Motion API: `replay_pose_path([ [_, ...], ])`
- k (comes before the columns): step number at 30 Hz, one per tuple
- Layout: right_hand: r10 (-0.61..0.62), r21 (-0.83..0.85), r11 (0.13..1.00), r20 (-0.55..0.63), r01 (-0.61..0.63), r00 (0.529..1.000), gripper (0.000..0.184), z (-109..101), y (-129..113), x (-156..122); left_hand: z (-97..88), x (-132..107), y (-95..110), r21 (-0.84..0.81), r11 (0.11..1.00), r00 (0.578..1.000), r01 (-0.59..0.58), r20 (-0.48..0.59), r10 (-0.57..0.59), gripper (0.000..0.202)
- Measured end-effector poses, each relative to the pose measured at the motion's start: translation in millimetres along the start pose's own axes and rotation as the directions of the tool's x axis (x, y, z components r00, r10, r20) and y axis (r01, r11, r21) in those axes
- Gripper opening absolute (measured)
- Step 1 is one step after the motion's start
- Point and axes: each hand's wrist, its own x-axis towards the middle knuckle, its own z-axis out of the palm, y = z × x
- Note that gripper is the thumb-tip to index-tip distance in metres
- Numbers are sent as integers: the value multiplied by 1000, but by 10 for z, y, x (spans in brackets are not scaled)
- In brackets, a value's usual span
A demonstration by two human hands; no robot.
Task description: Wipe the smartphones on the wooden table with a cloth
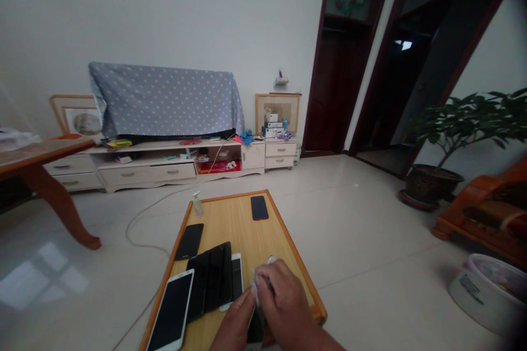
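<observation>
Low over the near end of the small wooden table, my left hand (235, 322) and my right hand (286, 295) are close together. My right hand is closed on a crumpled white wipe (257, 288), bits of which show between the fingers. My left hand grips a dark-faced phone (255, 329), mostly hidden beneath both hands. Left of them lie a white phone with a dark screen (173, 307), an open black folding case (209, 279) and another white-edged phone (237, 277) partly under the case.
On the wooden table (230, 208) are a black phone (190, 241), a red-edged phone (259, 208) and a pump bottle (197, 205). A cable (135, 241) runs along the floor at left. A round tub (486, 290) and a potted plant (434, 181) stand at right.
</observation>
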Motion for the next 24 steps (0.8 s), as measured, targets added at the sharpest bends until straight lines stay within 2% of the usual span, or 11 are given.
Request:
replay_pose_path([
  [4, 216, 140, 970, -108, -200, 970, 15, -159, 150, 189, 163, -83, 9, 207, 976, 998, 61, -39, -54, 41],
  [8, 336, 246, 921, -106, -302, 936, 17, -236, 265, 199, 275, -165, 58, 140, 972, 978, 186, -126, -169, 57],
  [11, 269, 160, 954, -92, -252, 959, 13, -188, 195, 69, 356, -164, 114, -43, 962, 959, 271, -78, -274, 52],
  [14, 93, 25, 995, -9, -92, 996, 14, -64, 47, -101, 387, -120, 149, -232, 936, 962, 266, 9, -272, 38],
  [16, -24, -14, 1000, 78, 25, 997, 15, 33, -41, -190, 367, -98, 166, -308, 922, 969, 234, -8, -249, 29],
  [18, -85, -46, 995, 141, 92, 986, 15, 97, -84, -217, 349, -101, 184, -344, 918, 969, 200, -66, -236, 24],
  [21, -13, -113, 993, 110, 26, 994, 18, 77, -38, -108, 377, -142, 213, -351, 912, 961, 211, -98, -260, 25],
  [24, 74, -102, 992, 9, -72, 997, 22, -7, 66, 49, 428, -178, 239, -332, 931, 975, 153, -101, -196, 27],
])
